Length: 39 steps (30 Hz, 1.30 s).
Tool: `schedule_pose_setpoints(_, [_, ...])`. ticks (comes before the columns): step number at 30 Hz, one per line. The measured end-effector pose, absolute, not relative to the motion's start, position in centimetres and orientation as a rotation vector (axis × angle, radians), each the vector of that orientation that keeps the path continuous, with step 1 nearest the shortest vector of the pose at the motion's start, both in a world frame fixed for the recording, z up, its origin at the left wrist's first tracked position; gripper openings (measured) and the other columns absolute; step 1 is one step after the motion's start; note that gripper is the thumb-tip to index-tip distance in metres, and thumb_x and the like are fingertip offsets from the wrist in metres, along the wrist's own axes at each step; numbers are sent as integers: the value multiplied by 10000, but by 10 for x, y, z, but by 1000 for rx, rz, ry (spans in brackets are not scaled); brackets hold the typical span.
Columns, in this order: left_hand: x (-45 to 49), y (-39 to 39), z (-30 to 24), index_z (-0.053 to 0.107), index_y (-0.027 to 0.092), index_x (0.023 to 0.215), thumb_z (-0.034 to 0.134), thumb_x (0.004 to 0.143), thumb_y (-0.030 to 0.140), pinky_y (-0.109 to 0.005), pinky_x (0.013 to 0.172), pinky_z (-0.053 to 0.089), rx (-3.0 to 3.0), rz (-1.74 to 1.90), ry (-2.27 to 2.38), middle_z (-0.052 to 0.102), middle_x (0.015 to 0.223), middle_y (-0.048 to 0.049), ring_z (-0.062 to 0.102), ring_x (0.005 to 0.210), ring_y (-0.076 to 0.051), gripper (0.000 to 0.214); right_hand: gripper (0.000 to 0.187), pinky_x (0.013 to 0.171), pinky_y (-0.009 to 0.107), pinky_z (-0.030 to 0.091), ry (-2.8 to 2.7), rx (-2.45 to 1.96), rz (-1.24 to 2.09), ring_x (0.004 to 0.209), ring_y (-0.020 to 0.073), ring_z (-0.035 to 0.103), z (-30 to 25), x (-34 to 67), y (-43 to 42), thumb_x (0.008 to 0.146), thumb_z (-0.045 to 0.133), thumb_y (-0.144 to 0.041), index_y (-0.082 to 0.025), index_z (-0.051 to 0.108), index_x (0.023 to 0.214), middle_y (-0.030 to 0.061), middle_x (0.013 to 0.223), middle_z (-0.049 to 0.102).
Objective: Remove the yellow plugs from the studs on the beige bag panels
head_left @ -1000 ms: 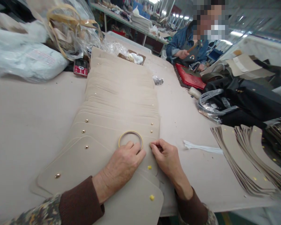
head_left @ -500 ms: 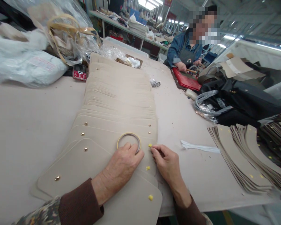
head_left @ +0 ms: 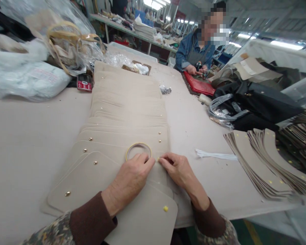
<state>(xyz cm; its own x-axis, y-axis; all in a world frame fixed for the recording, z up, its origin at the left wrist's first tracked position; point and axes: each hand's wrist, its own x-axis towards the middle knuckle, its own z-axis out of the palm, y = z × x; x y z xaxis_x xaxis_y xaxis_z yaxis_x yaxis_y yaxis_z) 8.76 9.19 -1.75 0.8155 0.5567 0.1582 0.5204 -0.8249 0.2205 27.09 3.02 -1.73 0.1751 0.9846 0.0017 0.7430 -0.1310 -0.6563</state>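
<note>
My left hand (head_left: 132, 178) is closed on a narrow roll of yellow tape (head_left: 139, 144), which stands up from its fingers above the stacked beige panels (head_left: 132, 120). Just to its right, the thumb and forefinger of my right hand (head_left: 177, 168) are pinched at a tiny bit of yellow tape (head_left: 157, 159), close to the left fingertips. The panels have rounded corners and overlap in a long row. Gold studs (head_left: 67, 194) show along their left side, smaller ones on the right. A crumpled yellow tape piece (head_left: 165, 208) sits on the nearest panel's right corner.
A white strip (head_left: 215, 154) and fanned stacks of beige strips (head_left: 260, 166) lie to the right, with black bags (head_left: 265, 107) behind. A red phone (head_left: 84, 82) and plastic-wrapped bundles (head_left: 28, 76) are at left. Across the table, a co-worker (head_left: 193, 54) handles a red piece (head_left: 199, 83).
My right hand has moved slightly left, closer to my left hand. The middle yellow tape piece on the panels no longer shows. The whole view has shifted a little.
</note>
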Motion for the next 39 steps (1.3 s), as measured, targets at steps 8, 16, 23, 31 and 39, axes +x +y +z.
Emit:
schedule_pose_setpoints(8, [87,103,-15,597,166,952,510,909,101,-387,787,516,2863,433,994,624,915,-65,543,890,-252,117,208,787,292,511,-1568,-1779,385,860,190,686,-19,279,33,900,520,-188,-186,707,993,59,960,749])
schedule_pose_setpoints(16, [79,101,-22,574,176,1079,429,947,104,-327,658,541,2710,698,646,662,824,-34,625,777,-209,208,207,749,284,526,-1521,-1747,454,825,183,696,-20,277,32,888,534,-163,-202,703,1000,40,931,754])
schedule_pose_setpoints(23, [75,96,-20,288,167,1457,389,982,164,-308,782,572,2591,832,515,681,1158,-97,675,978,-192,485,198,792,285,524,-1579,-1470,541,865,168,669,0,252,13,903,550,-143,-198,694,1028,47,963,728])
schedule_pose_setpoints(31, [74,93,-26,316,105,1404,358,997,184,-317,680,581,2692,850,530,714,1011,-118,698,837,-206,417,178,772,286,512,-1777,-1365,334,837,169,653,-6,244,16,890,536,-82,-193,636,987,53,902,707])
schedule_pose_setpoints(39, [75,88,-18,502,172,1104,381,991,193,-263,542,466,2592,769,661,665,772,-13,649,661,-174,167,156,594,245,462,-1817,-1442,64,621,144,597,-12,239,19,859,500,-87,-186,612,817,22,694,646])
